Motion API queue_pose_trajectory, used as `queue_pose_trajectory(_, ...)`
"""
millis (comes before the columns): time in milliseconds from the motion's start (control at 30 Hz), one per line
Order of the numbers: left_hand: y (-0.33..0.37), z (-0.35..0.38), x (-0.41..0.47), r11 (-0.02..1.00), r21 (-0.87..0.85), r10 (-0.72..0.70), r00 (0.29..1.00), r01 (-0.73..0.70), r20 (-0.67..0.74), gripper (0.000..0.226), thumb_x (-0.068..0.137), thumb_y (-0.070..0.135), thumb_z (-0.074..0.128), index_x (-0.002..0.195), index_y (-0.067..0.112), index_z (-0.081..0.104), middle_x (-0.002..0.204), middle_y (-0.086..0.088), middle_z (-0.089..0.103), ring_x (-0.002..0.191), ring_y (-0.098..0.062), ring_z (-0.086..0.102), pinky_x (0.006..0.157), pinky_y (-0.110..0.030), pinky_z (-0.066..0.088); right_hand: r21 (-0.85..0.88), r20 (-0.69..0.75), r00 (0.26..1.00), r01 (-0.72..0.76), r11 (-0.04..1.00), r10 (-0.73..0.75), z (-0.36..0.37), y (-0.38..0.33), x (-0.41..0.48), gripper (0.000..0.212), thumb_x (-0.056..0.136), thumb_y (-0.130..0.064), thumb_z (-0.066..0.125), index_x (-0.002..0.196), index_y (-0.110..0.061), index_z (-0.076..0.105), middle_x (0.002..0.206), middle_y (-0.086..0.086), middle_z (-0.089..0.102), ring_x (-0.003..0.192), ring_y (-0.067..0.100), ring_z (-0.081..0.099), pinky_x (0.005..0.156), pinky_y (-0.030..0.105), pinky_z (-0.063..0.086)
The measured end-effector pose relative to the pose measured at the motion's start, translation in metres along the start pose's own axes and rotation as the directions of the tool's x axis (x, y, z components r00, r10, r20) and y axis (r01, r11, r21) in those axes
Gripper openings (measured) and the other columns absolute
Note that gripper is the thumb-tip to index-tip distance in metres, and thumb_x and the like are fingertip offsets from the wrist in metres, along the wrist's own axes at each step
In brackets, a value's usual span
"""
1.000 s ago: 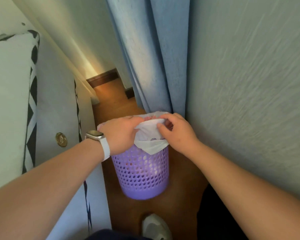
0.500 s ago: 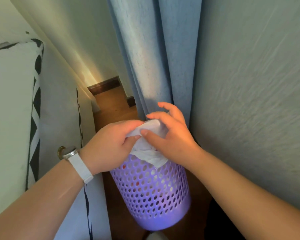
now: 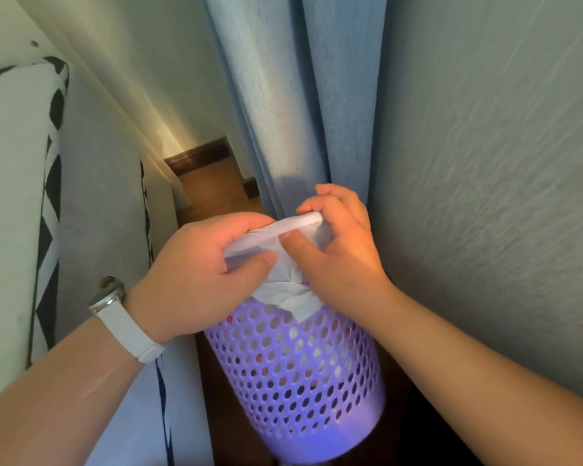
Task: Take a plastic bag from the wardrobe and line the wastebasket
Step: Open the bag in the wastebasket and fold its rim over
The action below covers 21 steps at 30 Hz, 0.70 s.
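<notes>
Pale blue fabric curtain point(image 3: 283, 95) hangs straight ahead, folds dropping to the floor right behind my hands. Grey-green textured wall point(image 3: 485, 163) fills the right side. On my left, white bedding with a black diamond-pattern border point(image 3: 11, 196), edge running down toward me. Brown wooden floor point(image 3: 212, 190) shows in the narrow gap between bedding and curtain.

Purple perforated plastic wastebasket point(image 3: 293, 375) stands on the floor below my hands, tilted in this view, its top leaning toward the bedding side. Its rim is hidden behind my hands and the bag.

Thin white plastic bag point(image 3: 283, 295) is at the basket mouth: bunched, a crumpled part draped over the near top edge, the upper edge stretched taut between my hands above the basket. Can't tell how far it reaches inside.

Left hand point(image 3: 202, 274) grips the bag's left edge, thumb on the near side, fingers curled over the far side. Right hand point(image 3: 337, 250) pinches the right end of the same edge, thumb pressing the film from the front. White-strapped wristwatch point(image 3: 122, 317) sits on my left wrist.
</notes>
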<state>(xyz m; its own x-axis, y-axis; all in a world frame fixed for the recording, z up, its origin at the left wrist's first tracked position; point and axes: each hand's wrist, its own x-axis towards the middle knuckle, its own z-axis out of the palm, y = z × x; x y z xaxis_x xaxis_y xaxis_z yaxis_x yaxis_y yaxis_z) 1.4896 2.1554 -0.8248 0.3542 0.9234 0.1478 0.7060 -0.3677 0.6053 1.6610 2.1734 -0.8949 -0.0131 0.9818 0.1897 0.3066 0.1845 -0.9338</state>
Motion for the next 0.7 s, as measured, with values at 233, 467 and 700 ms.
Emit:
queue_pose_trajectory(233, -0.004, 0.002, 0.002, 0.991, 0.133, 0.035, 0.993, -0.02, -0.109, 0.021, 0.092, 0.032, 0.053, 0.104, 0.027, 0.07, 0.073, 0.027, 0.058, 0.071, 0.003, 0.057, 0.063, -0.007, 0.036, 0.029, -0.045, 0.999, 0.032, 0.999, -0.03, -0.001, -0.005, 0.0, 0.024, 0.075, -0.042, 0.064, 0.096, -0.04, 0.054, 0.126, -0.013, 0.04, 0.13, 0.002, 0.034, 0.102, 0.005, 0.02)
queue_pose_trajectory(467, -0.009, -0.009, 0.003, 0.979, 0.177, 0.123, 0.983, -0.098, -0.135, 0.029, 0.091, 0.034, 0.047, 0.1, 0.021, 0.071, 0.078, 0.029, 0.056, 0.072, 0.009, 0.055, 0.063, -0.004, 0.036, 0.151, -0.034, 0.999, 0.044, 0.988, -0.04, -0.007, 0.002, 0.004, 0.03, 0.072, -0.053, 0.062, 0.101, -0.046, 0.055, 0.133, -0.014, 0.042, 0.133, 0.004, 0.037, 0.111, 0.021, 0.027)
queue_pose_trajectory(700, -0.007, -0.014, 0.003, 0.989, 0.087, 0.132, 0.967, -0.116, -0.217, 0.015, 0.091, 0.033, 0.049, 0.095, 0.029, 0.063, 0.093, 0.019, 0.062, 0.074, 0.001, 0.058, 0.063, -0.005, 0.038, 0.205, -0.12, 0.993, 0.003, 0.979, 0.022, -0.022, 0.014, 0.018, 0.024, 0.075, -0.05, 0.06, 0.096, -0.039, 0.059, 0.106, -0.008, 0.056, 0.097, 0.007, 0.056, 0.098, 0.044, 0.047)
